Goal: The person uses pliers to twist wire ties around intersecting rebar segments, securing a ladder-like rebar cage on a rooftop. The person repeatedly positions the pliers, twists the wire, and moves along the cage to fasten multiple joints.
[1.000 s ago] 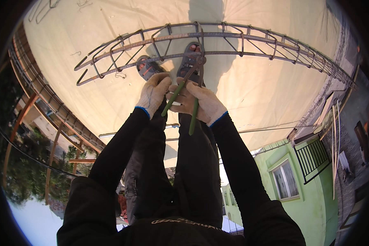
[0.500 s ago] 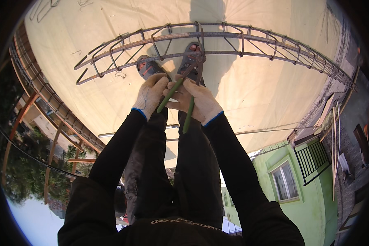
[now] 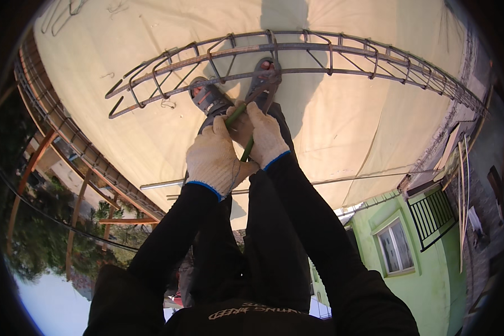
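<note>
Both my hands, in cream knit gloves with blue cuffs, are at a pair of green-handled pincers point(image 3: 248, 147) in front of my legs. My left hand point(image 3: 211, 154) is closed at the lower part of the handles, its thumb reaching across below them. My right hand point(image 3: 267, 133) grips the pincers higher up, on the right. Their brown metal jaws lie in line with the near bar of a long rebar cage point(image 3: 297, 71), above my right sandal point(image 3: 261, 78). Whether the jaws touch the bar is hard to tell.
The cage bends across a pale sheet-like surface point(image 3: 364, 134) under my feet. Wire scraps point(image 3: 167, 104) lie near its left end. Wooden poles point(image 3: 73, 218) and trees stand beyond the left edge. A green building point(image 3: 431, 291) with a window is at lower right.
My left hand has come down and right over the handles, with its back now showing. My right hand has shifted slightly left. The handles have drawn closer together.
</note>
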`<state>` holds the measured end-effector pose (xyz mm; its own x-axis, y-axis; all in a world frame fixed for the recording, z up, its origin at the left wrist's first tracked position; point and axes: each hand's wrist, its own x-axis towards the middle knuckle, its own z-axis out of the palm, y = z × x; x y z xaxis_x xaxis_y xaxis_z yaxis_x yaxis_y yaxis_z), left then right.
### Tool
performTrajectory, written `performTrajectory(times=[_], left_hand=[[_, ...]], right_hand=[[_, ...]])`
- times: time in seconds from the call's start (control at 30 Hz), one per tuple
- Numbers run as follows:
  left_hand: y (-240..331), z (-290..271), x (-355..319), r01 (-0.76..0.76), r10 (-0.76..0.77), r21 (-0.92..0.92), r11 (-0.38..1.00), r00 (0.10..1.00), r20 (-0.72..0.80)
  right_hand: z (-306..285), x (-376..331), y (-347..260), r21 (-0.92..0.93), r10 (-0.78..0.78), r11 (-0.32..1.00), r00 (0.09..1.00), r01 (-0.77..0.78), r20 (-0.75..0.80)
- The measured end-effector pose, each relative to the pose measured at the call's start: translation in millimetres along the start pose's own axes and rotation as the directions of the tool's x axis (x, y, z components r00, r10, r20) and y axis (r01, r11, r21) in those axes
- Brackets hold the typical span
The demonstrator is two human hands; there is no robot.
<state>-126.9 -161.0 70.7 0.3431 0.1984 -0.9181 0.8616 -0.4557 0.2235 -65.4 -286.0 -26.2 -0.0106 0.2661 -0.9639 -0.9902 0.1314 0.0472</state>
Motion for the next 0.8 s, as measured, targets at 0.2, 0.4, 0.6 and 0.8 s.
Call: performTrajectory(times=[0.2,0.4,0.6,0.8], left_hand=[[26,31,8,0.215,-0.195,-0.118,0.970,0.967,0.162],[36,69,-1,0.253,-0.016,-0.727,0.639,0.949,0.316],[23,120,1,0.540,0.438,-0.784,-0.306,0.811,0.387],[41,140,-6,0.671,0.702,-0.274,-0.689,0.712,-0.019]], right_hand=[[-25,-11,-21,-0.271,0.000,0.963,1.000,0.000,-0.002],[-28,-25,-64,-0.624,0.083,0.769,0.990,-0.138,-0.116],[-24,-20,-81,-0.474,0.098,0.873,0.993,-0.114,-0.060],[-35,-1,-75,-0.002,0.174,0.983,0.934,-0.183,0.311]])
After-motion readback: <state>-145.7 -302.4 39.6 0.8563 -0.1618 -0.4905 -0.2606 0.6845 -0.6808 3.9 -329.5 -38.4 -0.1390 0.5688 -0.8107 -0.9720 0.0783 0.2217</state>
